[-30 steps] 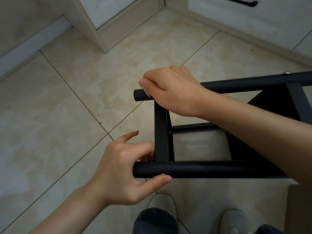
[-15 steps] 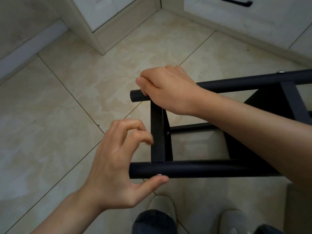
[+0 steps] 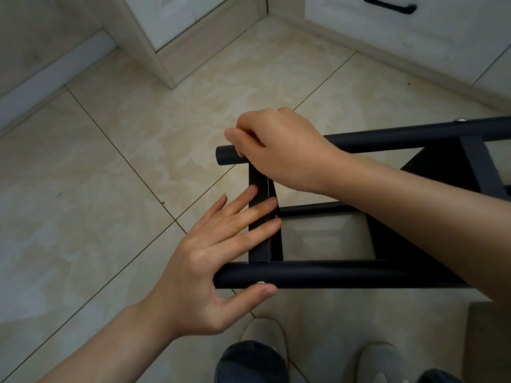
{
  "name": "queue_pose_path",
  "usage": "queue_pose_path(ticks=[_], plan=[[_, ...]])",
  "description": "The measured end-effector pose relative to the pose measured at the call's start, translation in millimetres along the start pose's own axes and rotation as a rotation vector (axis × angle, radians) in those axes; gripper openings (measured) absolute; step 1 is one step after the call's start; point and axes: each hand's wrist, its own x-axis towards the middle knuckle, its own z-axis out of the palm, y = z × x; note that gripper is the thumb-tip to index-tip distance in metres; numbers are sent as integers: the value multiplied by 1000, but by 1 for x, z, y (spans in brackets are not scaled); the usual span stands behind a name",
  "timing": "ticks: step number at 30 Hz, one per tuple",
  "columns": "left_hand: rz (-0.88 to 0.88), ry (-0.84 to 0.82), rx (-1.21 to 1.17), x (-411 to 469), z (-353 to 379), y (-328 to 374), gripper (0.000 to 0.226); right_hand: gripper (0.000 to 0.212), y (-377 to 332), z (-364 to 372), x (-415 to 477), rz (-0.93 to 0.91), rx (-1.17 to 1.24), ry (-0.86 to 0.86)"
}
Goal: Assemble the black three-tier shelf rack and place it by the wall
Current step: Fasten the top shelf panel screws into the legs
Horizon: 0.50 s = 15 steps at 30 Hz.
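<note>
Nearest the wearer, two pale grey shoes (image 3: 264, 335) and dark trouser legs (image 3: 249, 363) stand just behind the left hand (image 3: 210, 261). That hand is spread flat, gripping nothing. Its thumb lies along the near side of a black round metal tube (image 3: 345, 275), its tip just beside a small silver screw head (image 3: 260, 283), and its straight fingers reach over the tube to rest across a flat black crossbar (image 3: 258, 250). Both parts belong to the black metal shelf rack (image 3: 431, 189), which lies tipped on its side between the two hands and runs off to the right of them, its dark shelf panels to the right of the forearm. Whether the rack rests on the floor or is held off it cannot be told. Just beyond the left fingertips, the right hand (image 3: 282, 150) curls tightly round the rack's farther round tube (image 3: 401, 138) close to its open end, with the thumb on top. Under and past both hands spreads a beige marbled tile floor (image 3: 110, 217). Well beyond the right hand stand white cabinets (image 3: 171, 20) on a pale plinth, and a black drawer handle (image 3: 390, 5) shows on the farthest front.
</note>
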Motion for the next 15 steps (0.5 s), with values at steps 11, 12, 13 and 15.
queue_pose_path(ticks=[11, 12, 13, 15], plan=[[-4, 19, -20, 1, 3, 0, 57, 30, 26, -35, -80, 66, 233, -80], [-2, 17, -21, 1, 3, 0, 57, 31, 31, -34, -82, 125, 215, -172], [0, 17, -22, 1, 3, -1, 57, 29, 34, -32, -83, 181, 191, -273], [2, 19, -25, 0, 4, -1, 57, 18, 40, -25, -81, 276, 219, -463]])
